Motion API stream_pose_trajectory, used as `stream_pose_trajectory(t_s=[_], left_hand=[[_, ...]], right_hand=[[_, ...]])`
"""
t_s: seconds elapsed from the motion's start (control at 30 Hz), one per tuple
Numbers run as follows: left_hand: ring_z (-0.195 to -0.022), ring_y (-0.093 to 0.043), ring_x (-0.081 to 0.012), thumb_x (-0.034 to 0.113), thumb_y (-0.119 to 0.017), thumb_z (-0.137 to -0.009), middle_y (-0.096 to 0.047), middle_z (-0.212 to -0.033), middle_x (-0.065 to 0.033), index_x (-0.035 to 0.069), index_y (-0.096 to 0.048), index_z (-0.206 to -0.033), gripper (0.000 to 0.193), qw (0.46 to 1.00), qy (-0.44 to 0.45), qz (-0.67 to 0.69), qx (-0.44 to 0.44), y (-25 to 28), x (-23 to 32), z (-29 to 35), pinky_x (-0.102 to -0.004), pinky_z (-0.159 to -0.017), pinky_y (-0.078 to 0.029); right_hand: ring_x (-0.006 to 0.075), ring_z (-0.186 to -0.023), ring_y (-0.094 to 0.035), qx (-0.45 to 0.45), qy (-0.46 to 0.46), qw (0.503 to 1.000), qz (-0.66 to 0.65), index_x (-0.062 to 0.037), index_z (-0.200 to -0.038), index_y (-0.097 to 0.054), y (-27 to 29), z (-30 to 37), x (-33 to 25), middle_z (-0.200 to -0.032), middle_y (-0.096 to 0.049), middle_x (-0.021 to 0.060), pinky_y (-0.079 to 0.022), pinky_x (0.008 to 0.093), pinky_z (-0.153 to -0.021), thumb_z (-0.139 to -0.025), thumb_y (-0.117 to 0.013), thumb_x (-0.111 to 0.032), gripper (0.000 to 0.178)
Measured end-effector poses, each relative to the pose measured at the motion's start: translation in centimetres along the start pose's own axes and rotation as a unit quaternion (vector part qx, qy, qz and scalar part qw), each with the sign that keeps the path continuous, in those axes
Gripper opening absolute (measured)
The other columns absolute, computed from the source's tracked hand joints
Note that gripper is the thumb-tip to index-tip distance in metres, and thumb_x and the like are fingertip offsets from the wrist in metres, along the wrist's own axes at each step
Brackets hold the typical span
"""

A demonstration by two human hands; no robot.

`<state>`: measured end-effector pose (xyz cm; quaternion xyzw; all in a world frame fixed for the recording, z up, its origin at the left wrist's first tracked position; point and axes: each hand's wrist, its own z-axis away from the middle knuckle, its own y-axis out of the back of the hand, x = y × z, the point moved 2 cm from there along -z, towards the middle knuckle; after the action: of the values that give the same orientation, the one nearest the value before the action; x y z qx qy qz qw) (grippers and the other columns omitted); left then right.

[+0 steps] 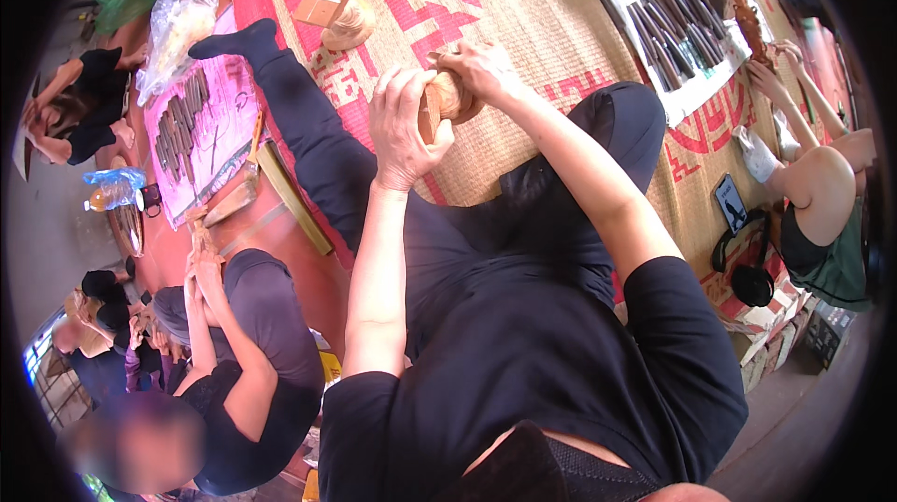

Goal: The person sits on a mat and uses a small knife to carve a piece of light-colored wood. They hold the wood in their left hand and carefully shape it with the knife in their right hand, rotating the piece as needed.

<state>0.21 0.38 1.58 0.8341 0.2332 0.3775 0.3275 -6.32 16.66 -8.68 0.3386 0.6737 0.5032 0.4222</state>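
Note:
A rounded, light-brown wooden carving (452, 96) with a flat base is held above the patterned mat, between my legs. My left hand (404, 124) wraps round its base side, fingers over the top and thumb below. On the opposite side, my right hand (478, 70) is closed against the upper part of the carving. The fingertips partly hide a small edge there, and I cannot make out whether it is a separate piece. Beyond my left hand, a similar rounded carving (349, 28) with a square brown base (323, 1) lies on the mat.
Rows of carving tools (668, 21) lie on a white cloth at the far right; more tools (182, 128) rest on a pink sheet at left. A phone (732, 203) lies at right. Nearby people work on both sides, one holding a brown carving (747, 28).

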Motion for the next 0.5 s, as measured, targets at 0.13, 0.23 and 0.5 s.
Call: stream_pose_trajectory(t_s=[0.13,0.23,0.5], left_hand=[[-0.122,-0.048,-0.0349,0.015,-0.069,-0.063,-0.054,-0.119,-0.012,0.009,-0.054,-0.122,0.06,1.0,-0.004,-0.011,-0.005,0.1,0.4,-0.1,-0.0482,-0.105,-0.039],[-0.121,-0.049,-0.0349,0.014,-0.069,-0.064,-0.054,-0.119,-0.0125,0.009,-0.055,-0.121,0.059,1.0,0.001,-0.005,0.011,-0.1,0.2,0.3,-0.0486,-0.106,-0.039],[-0.12,-0.05,-0.0357,0.017,-0.069,-0.067,-0.056,-0.121,-0.0144,0.005,-0.054,-0.122,0.058,1.0,-0.019,-0.021,-0.003,-0.1,0.0,-0.3,-0.0476,-0.106,-0.038]], right_hand=[[0.023,-0.085,-0.07,-0.086,-0.073,0.993,-0.038,-0.0296,-0.122,-0.067,-0.8,0.2,3.2,-0.101,-0.069,0.0082,-0.054,0.036,-0.072,-0.092,-0.056,-0.024,0.032],[0.0246,-0.087,-0.07,-0.042,-0.094,0.991,-0.081,-0.0244,-0.12,-0.068,0.4,1.3,2.1,-0.098,-0.07,0.0067,-0.055,0.0365,-0.073,-0.089,-0.057,-0.018,0.033],[0.0243,-0.082,-0.072,-0.098,-0.106,0.986,-0.081,-0.0175,-0.107,-0.072,-0.3,0.5,2.4,-0.088,-0.074,0.0078,-0.056,0.0389,-0.071,-0.089,-0.054,-0.028,0.027]])
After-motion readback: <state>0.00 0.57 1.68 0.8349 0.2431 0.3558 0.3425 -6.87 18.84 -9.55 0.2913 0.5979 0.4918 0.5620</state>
